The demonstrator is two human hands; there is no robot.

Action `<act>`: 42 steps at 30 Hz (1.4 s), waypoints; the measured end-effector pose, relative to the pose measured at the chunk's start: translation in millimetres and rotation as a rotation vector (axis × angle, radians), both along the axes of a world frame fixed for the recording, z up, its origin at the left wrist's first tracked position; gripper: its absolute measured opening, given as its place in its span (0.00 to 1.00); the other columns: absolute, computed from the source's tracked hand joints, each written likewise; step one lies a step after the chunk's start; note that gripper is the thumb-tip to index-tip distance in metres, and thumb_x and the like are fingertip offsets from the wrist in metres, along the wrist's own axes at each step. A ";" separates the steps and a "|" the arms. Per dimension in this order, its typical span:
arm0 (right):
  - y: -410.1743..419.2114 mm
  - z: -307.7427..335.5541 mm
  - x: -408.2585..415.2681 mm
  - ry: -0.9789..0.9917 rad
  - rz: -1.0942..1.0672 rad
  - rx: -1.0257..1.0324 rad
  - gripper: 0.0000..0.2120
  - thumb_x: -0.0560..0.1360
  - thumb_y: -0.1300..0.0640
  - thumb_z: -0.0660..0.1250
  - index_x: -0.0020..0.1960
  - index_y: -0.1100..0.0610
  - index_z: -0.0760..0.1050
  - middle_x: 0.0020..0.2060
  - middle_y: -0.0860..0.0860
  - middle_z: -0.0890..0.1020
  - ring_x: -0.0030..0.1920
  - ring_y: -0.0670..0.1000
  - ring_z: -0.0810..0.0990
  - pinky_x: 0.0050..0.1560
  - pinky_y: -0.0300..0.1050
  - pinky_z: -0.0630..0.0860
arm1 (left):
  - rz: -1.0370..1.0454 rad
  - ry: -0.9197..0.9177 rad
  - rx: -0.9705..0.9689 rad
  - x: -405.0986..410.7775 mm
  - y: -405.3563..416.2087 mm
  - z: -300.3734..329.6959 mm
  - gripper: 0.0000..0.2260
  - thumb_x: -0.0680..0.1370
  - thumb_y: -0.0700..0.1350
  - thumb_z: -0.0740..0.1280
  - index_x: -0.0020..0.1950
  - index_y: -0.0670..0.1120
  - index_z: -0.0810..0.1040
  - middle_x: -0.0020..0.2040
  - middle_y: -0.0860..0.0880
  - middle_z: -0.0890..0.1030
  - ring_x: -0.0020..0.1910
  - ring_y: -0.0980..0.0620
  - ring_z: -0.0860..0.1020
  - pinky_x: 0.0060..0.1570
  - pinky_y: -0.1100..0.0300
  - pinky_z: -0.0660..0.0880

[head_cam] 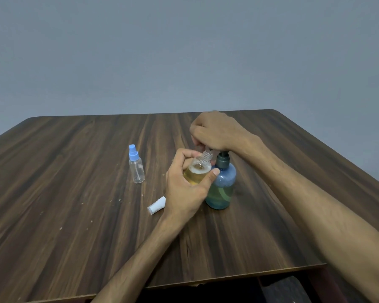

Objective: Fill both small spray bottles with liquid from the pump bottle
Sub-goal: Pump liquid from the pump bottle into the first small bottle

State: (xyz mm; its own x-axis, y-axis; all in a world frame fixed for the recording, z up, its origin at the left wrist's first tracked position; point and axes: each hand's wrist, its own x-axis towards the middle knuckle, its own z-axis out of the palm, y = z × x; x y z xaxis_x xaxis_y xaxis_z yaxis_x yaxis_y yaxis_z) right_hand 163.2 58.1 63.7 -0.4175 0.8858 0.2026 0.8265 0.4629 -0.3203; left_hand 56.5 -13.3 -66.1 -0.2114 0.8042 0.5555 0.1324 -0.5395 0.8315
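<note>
Dark wood-grain desk (74, 215), laminate look, streaked brown, is seen w/ its near edge closest to the camera and rounded far corners; small pale specks are scattered on the surface.

Landmark: pump bottle (222, 189), 1 of them, rounded translucent blue plastic w/ dark grey collar, approx. centre-right of the desk, upright. Yellowish-green liquid is seen in its lower part.

Spray bottles: 2. One open spray bottle (198, 171), clear plastic, threaded neck bare, is held tilted just left of the pump bottle and touching it, neck up under the pump head; amber liquid w/ foam on top is seen inside. It is gripped by the left hand (186, 191), fingers and thumb curled round the body. The right hand (214, 132) is laid over the pump head from above, fingers bent down over it; the spout itself is hidden.

Capped spray bottle (136, 166), clear cylinder w/ light blue sprayer top, stands upright well left of the pump bottle, no liquid visible inside.

1 loose cap (157, 205), translucent white, tube-shaped, is lying on its side left of the pump bottle's base, beside the left wrist.

Open desk room is seen to the far left and toward the near edge.
</note>
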 end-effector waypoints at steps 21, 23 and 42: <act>1.9 -3.4 -0.2 -0.029 0.008 -0.086 0.16 0.75 0.53 0.60 0.37 0.58 0.82 0.33 0.51 0.85 0.36 0.51 0.79 0.37 0.46 0.71 | -0.030 -0.045 0.004 2.2 -1.7 3.6 0.18 0.71 0.40 0.81 0.54 0.48 0.76 0.47 0.54 0.89 0.49 0.52 0.88 0.53 0.55 0.83; 2.1 -5.6 -2.5 -0.055 0.005 -0.085 0.17 0.71 0.51 0.59 0.40 0.61 0.82 0.37 0.55 0.86 0.36 0.53 0.78 0.37 0.47 0.71 | -0.028 -0.039 0.004 1.5 -2.0 3.6 0.17 0.71 0.40 0.81 0.53 0.48 0.76 0.47 0.55 0.89 0.48 0.53 0.88 0.52 0.57 0.82; -0.2 -1.0 -2.2 -0.076 0.029 -0.033 0.15 0.78 0.54 0.61 0.39 0.59 0.82 0.36 0.53 0.86 0.37 0.52 0.79 0.40 0.49 0.74 | 0.008 0.000 -0.018 0.2 -0.9 1.6 0.19 0.72 0.36 0.84 0.54 0.46 0.77 0.46 0.54 0.89 0.48 0.52 0.88 0.51 0.58 0.82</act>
State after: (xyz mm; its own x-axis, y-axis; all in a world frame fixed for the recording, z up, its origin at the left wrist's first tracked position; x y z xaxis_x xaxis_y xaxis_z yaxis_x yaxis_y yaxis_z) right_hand 161.0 57.9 62.7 -0.4562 0.8788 0.1402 0.8354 0.4772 -0.2727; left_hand 56.7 -14.2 -64.5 -0.2177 0.8125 0.5408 0.1361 -0.5234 0.8412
